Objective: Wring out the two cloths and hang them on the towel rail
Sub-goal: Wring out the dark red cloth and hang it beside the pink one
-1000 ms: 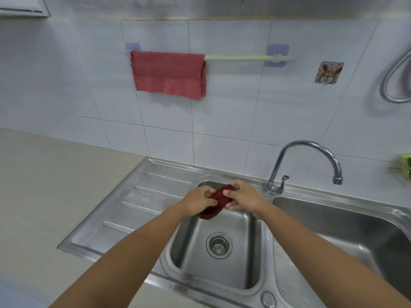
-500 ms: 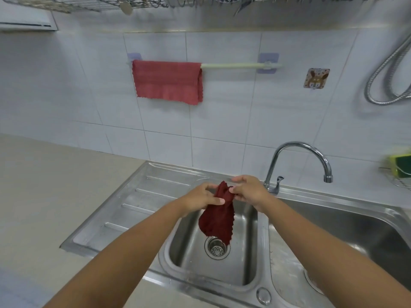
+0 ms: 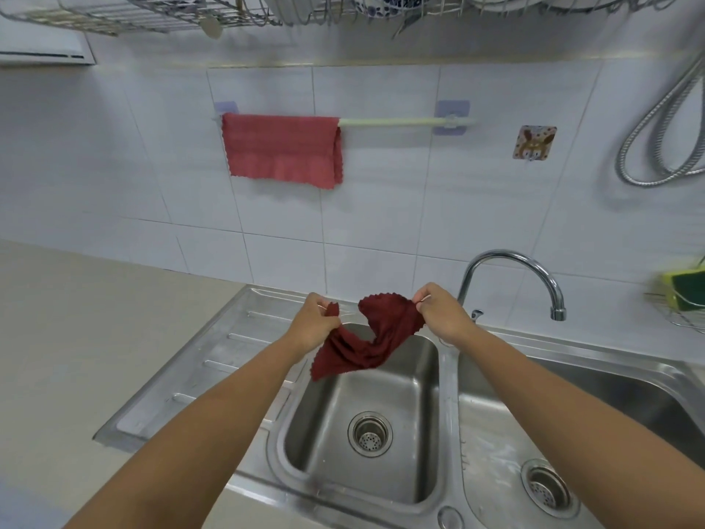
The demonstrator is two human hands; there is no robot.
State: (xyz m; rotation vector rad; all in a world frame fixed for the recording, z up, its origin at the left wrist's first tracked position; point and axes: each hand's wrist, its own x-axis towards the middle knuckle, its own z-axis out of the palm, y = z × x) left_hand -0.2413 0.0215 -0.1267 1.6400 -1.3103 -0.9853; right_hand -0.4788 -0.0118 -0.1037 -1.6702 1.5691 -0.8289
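A dark red cloth (image 3: 366, 341) hangs spread between my two hands above the small sink basin (image 3: 412, 444). My left hand (image 3: 311, 326) pinches its left corner and my right hand (image 3: 438, 313) pinches its right corner; the middle sags and a lower corner droops. A lighter red cloth (image 3: 282, 148) is draped over the left part of the pale towel rail (image 3: 396, 122) on the tiled wall. The right part of the rail is bare.
A curved chrome tap (image 3: 511, 269) stands right of my right hand. A second larger basin (image 3: 618, 406) lies to the right, a ribbed drainboard (image 3: 213, 360) to the left. A dish rack (image 3: 267, 9) hangs overhead. A green sponge (image 3: 683, 290) sits in a wire holder at far right.
The bunched cloth has been opened out: my hands moved apart and upward, from holding it twisted together to stretching it by two corners. The view tilted up.
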